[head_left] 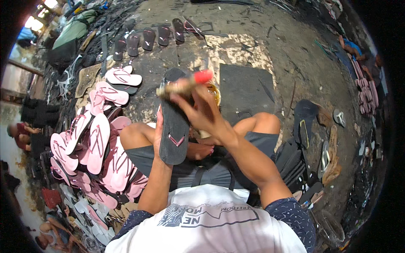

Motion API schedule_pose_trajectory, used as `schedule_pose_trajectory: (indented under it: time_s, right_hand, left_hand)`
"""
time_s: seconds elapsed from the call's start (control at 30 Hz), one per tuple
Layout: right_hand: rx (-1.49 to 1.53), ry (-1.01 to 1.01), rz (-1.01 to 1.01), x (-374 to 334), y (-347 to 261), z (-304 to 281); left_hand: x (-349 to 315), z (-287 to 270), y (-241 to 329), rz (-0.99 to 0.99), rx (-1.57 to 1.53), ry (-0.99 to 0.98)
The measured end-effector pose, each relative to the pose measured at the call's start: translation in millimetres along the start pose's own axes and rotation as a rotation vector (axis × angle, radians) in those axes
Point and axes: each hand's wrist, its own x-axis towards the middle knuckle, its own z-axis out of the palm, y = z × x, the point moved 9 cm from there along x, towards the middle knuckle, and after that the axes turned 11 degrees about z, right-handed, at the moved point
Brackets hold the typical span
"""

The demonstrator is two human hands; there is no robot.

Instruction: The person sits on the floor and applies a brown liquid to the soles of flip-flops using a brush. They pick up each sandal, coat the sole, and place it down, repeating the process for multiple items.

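Observation:
A black flip-flop sole is held up before me, its pink strap ends showing near the lower end. My left hand grips it from the left edge and below, with most of the fingers hidden behind it. Over the sole's upper part, my right hand is closed round a brush with a red end, blurred by motion. The brush lies across the sole's top; whether its bristles touch it I cannot tell. Partly hidden behind the right hand is a container of amber liquid.
Pink flip-flops are heaped at my left. Several dark soles stand in a row on the far ground. A dark flat sheet lies beyond my right knee. Dark sole pieces are stacked at my right.

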Motion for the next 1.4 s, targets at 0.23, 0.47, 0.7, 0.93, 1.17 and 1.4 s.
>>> schedule_pose_trajectory:
  time_s: [0.23, 0.47, 0.7, 0.93, 1.17, 1.4]
  right_hand:
    - [-0.004, -0.012, 0.323, 29, -17, -27]
    - [0.099, 0.056, 0.248, 17, -4, -48]
    - [-0.208, -0.108, -0.274, 62, -45, -23]
    - [0.077, -0.275, 0.183, -75, -27, 16]
    - [-0.237, -0.195, -0.273, -30, -27, 9]
    - [-0.075, -0.311, -0.101, -33, -28, 30]
  left_hand:
    - [-14, -35, 0, 0.077, 0.21, 0.073]
    - [-10, -4, 4, 0.126, 0.195, -0.047]
    - [-7, -10, 20, 0.125, 0.195, 0.044]
    - [54, -1, 48, 0.179, 0.126, -0.098]
    - [57, 2, 17, 0.187, -0.026, -0.159]
    - [83, -26, 48, 0.179, 0.245, -0.151]
